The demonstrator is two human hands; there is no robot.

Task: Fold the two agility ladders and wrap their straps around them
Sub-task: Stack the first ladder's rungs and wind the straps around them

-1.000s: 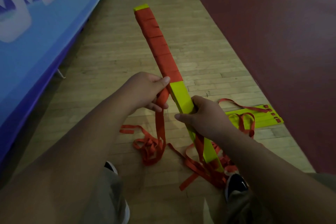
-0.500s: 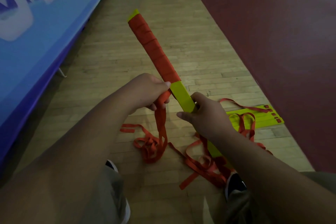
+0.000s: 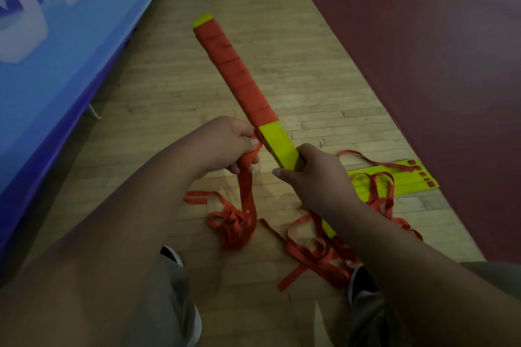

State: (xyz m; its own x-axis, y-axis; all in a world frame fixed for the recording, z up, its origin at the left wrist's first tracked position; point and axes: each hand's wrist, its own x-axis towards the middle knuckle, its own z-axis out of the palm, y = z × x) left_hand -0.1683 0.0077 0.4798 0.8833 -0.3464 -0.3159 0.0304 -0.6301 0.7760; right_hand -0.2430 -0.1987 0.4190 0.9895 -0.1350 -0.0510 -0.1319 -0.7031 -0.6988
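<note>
Orange strap (image 3: 244, 186) pinched by left hand (image 3: 225, 144) | right hand (image 3: 313, 177) grips folded ladder (image 3: 277, 142)

Two agility ladders (image 3: 277, 144) (image 3: 394, 177), two hands (image 3: 225, 144) (image 3: 315, 177) and two shoes (image 3: 172, 256) (image 3: 363, 282) are visible.

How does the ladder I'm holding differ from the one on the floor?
The held ladder is one tight bar, far half wound in orange strap; the floor ladder lies fanned, its strap loose. The held ladder sits in the right hand; the floor ladder is untouched. Both: yellow rungs, orange straps.
</note>
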